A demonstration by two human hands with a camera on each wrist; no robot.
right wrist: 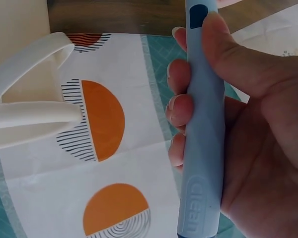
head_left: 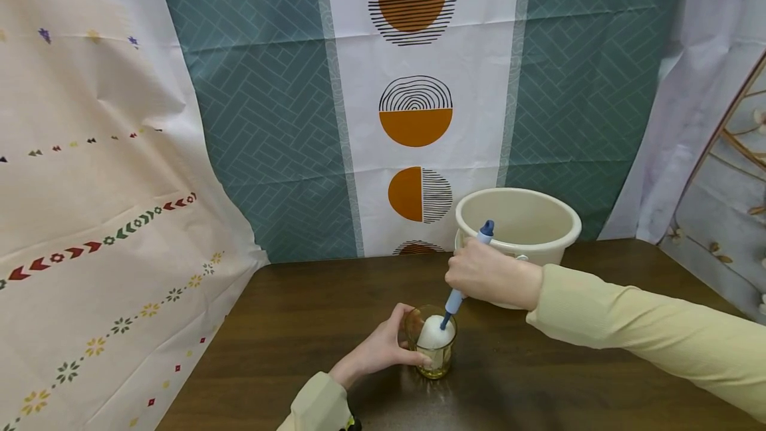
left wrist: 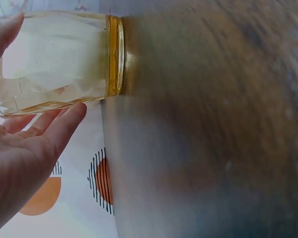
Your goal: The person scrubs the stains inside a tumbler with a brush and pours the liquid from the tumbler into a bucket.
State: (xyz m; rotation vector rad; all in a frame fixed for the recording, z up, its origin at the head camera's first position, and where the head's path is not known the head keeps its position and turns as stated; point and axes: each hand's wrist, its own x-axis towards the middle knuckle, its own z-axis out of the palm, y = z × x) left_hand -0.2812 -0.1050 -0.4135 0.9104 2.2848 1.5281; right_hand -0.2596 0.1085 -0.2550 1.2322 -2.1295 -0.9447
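Observation:
An amber-tinted glass (head_left: 435, 366) stands upright on the brown table, with my left hand (head_left: 385, 346) curled around its left side. In the left wrist view the thumb and fingers lie on opposite sides of the glass (left wrist: 54, 59). My right hand (head_left: 487, 273) grips the light-blue handle of a cup brush (head_left: 455, 300), fingers wrapped round it, as the right wrist view shows with the handle (right wrist: 203, 134). The brush's white sponge head (head_left: 435, 334) sits inside the glass, and the handle leans up to the right.
A cream bucket (head_left: 517, 245) stands at the back of the table (head_left: 311, 324), behind my right hand; its handle (right wrist: 35, 69) shows in the right wrist view. A patterned curtain (head_left: 263, 118) hangs behind the table, and a pale printed cloth (head_left: 120, 218) borders the left.

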